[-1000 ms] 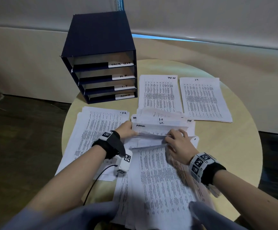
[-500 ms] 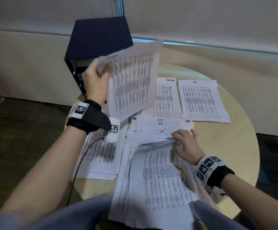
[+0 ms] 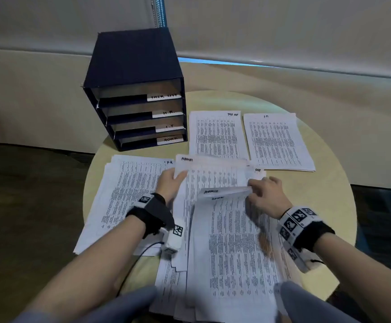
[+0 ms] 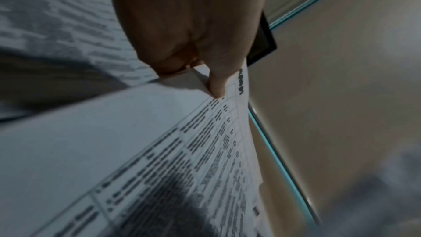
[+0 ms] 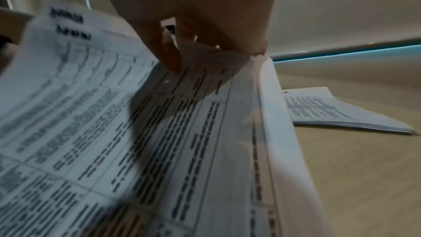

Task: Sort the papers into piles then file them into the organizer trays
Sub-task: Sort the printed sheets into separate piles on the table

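A dark blue organizer [image 3: 133,73] stands at the table's back left, its trays labelled TASK LIST, H.R., I.T. and ADMIN. My left hand [image 3: 178,174] [image 4: 205,82] pinches the left corner of a printed sheet marked ADMIN [image 3: 215,173] [image 4: 136,132], held low over the middle of the table. At the near stack of papers [image 3: 231,241] [image 5: 114,132], my right hand [image 3: 251,187] [image 5: 182,60] pinches the raised top right corner of the upper sheets. Sorted piles lie around: H.R. [image 3: 129,190] on the left, task list [image 3: 215,134] and I.T. [image 3: 276,141] [image 5: 330,111] at the back.
The round pale wooden table [image 3: 329,206] has bare surface on its right side. A wall and a blind close off the back. Dark floor surrounds the table. A cable runs from my left wrist camera [image 3: 173,238].
My left hand pulled a sheet off the stack, swung it up in front of the organizer, and has now brought it down over the middle. My right hand stayed at the stack's top edge.
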The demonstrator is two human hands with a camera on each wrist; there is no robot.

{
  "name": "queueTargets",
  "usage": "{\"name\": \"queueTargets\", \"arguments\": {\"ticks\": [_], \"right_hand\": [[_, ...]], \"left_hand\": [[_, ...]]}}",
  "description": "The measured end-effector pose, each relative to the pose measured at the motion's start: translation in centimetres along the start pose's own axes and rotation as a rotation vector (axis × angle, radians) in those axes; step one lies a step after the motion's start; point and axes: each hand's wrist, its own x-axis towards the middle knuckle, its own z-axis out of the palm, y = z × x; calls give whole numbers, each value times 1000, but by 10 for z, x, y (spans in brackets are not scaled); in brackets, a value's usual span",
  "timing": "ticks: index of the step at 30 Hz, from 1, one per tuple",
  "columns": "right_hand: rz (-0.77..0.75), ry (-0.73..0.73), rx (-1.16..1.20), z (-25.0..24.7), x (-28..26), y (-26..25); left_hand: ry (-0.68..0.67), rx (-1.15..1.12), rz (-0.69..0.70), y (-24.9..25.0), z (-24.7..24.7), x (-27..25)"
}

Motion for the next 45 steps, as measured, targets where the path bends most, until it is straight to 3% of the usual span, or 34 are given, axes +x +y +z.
{"name": "queueTargets", "arguments": {"ticks": [4, 9, 19, 25, 28, 33, 37, 40, 45], "right_hand": [[-13, -119, -121, 15, 6, -3], [0, -157, -135, 21, 16, -8], [10, -150, -176, 23, 29, -14], [17, -170, -176, 23, 28, -13], [17, -170, -197, 23, 29, -14], [-38, -34, -229, 22, 27, -16], [-146, 8, -258, 24, 28, -22], [-204, -7, -270, 27, 32, -27], [-236, -48, -255, 32, 37, -35]], "left_hand": [[-10, 386, 74, -21, 11, 7], [65, 557, 344, -2, 3, 8], [-32, 806, 455, 7, -15, 13], [31, 748, 543, 12, -21, 14], [-16, 815, 525, 15, -21, 16], [-77, 860, 588, 10, -25, 16], [-28, 802, 645, 6, -31, 8], [-94, 707, 570, 7, -35, 2], [-285, 461, 285, 9, -39, 1]]}}
